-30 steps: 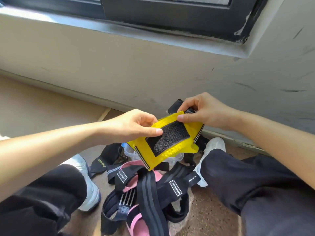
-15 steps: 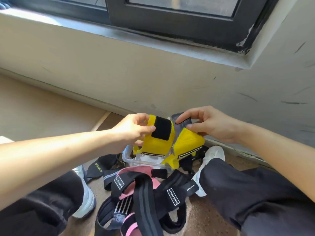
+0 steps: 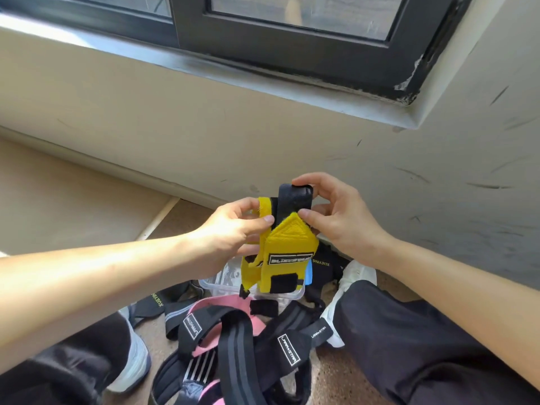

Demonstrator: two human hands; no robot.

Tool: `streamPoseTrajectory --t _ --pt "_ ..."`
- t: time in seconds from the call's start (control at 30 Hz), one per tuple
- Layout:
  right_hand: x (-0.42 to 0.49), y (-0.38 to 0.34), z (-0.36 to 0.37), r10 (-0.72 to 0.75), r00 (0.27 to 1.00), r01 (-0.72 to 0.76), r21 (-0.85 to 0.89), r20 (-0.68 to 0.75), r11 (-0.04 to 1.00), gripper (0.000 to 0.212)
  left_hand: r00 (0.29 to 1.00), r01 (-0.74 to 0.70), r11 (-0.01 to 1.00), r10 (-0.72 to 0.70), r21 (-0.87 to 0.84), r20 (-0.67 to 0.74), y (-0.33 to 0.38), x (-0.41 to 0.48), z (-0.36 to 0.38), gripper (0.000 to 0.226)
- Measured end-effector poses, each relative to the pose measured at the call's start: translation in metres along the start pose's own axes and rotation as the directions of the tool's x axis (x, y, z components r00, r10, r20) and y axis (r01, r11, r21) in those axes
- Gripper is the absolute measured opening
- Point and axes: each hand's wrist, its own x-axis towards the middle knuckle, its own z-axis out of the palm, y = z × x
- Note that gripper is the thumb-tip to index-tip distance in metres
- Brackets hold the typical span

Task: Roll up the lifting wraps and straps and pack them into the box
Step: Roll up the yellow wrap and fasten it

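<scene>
The wrap point(image 3: 287, 241) is yellow with black patches; the floor straps point(image 3: 233, 346) are black, grey-striped and pink.

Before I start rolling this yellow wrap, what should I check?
1. Left hand grip on yellow wrap: ok, pinched.
2. Right hand grip on black strap end: ok.
3. Wrap rolled: not ok, hangs loosely folded.
4. Clear box under the wrap: ok.
5. Room in box: cannot tell, mostly hidden.
6. Floor pile: not ok, unrolled.
</scene>
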Motion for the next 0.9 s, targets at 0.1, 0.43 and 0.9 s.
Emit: streamPoseTrajectory --t 0.1,0.43,0.9 --pt "0.001 0.002 0.0 -0.009 1.0 0.008 -0.05 -0.014 0.999 0.043 1.0 -0.006 1.0 0.005 0.016 0.013 0.001 0.002 0.001 0.023" --pt "0.003 0.011 0.008 0.062 0.962 -0.154 -0.339 -0.266 0.928 0.049 0.994 -0.051 0.998 0.055 0.045 -0.095 -0.006 0.007 0.011 0.024" --pt "-0.002 0.015 0.023 0.31 0.946 -0.286 0.207 -0.094 0.936 0.038 0.975 -0.07 0.997 0.065 -0.016 -0.21 -0.001 0.005 0.016 0.029"
